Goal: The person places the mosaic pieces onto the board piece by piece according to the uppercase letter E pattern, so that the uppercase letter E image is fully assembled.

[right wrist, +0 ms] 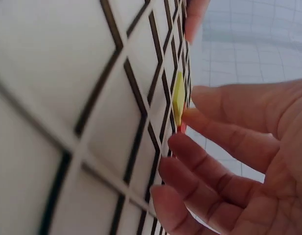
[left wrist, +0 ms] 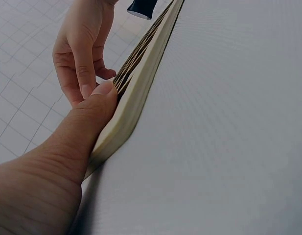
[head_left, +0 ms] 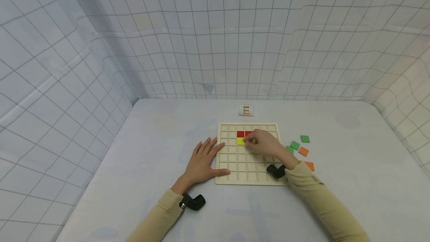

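Note:
My right hand (head_left: 267,145) is over the upper middle of a pale gridded board (head_left: 242,165). Its thumb and index fingertips pinch the right side of a yellow square tile (right wrist: 178,93), which lies at a cell there; the other fingers curl loosely below. Directly above it, in the head view, sit a red tile (head_left: 240,134) and a second red tile (head_left: 248,133), partly covered by the hand. My left hand (head_left: 201,161) rests at the board's left edge, fingers spread and straight. Its thumb lies on the board's rim in the left wrist view.
Right of the board lie loose green tiles (head_left: 305,138) and orange tiles (head_left: 304,151). A bit of yellow (head_left: 299,160) shows beside my right sleeve. Behind the board is a small card (head_left: 246,110) with a coloured grid pattern. Gridded white curtains (head_left: 215,47) surround the white table (head_left: 168,122).

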Motion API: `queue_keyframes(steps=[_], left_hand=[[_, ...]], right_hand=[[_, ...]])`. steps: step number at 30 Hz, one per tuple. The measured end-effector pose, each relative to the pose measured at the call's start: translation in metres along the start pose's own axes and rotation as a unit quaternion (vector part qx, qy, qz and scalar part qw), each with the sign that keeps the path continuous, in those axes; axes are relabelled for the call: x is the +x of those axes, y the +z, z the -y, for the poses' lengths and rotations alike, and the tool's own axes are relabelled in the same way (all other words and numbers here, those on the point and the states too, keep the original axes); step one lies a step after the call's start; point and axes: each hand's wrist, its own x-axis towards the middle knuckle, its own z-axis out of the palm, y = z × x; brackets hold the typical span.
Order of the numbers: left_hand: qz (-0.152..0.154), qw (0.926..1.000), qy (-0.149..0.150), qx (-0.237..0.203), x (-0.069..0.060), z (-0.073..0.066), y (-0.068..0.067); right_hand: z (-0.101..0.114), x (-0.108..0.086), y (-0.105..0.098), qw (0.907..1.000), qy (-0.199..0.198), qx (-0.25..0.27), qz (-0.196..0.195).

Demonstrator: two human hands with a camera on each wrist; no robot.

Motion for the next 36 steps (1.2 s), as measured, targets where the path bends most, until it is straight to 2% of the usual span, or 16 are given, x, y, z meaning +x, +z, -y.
queue_keyframes(steps=[3, 8, 16, 27, 36], left_hand=[[0.000, 1.0000, 0.001, -0.001, 0.000, 0.000, 0.000], [-0.001, 1.0000, 0.003, -0.001, 0.001, -0.001, -0.001], [0.001, 1.0000, 0.004, 0.004, 0.001, -0.001, -0.004], [0.010, 0.9999, -0.005, 0.006, 0.000, 0.000, -0.004], [0.003, 1.0000, 0.004, 0.000, -0.001, -0.003, -0.004]], right_hand=[[-0.006, -0.007, -0.007, 0.9999, -0.010, 0.001, -0.001], [-0.019, -0.021, -0.019, 0.9992, -0.017, -0.015, -0.033], [-0.039, -0.046, -0.041, 0.9980, 0.042, -0.014, -0.046], [-0.064, -0.069, -0.062, 0.9890, 0.109, -0.021, -0.098], [-0.082, -0.082, -0.072, 0.9824, 0.154, -0.039, -0.099]])
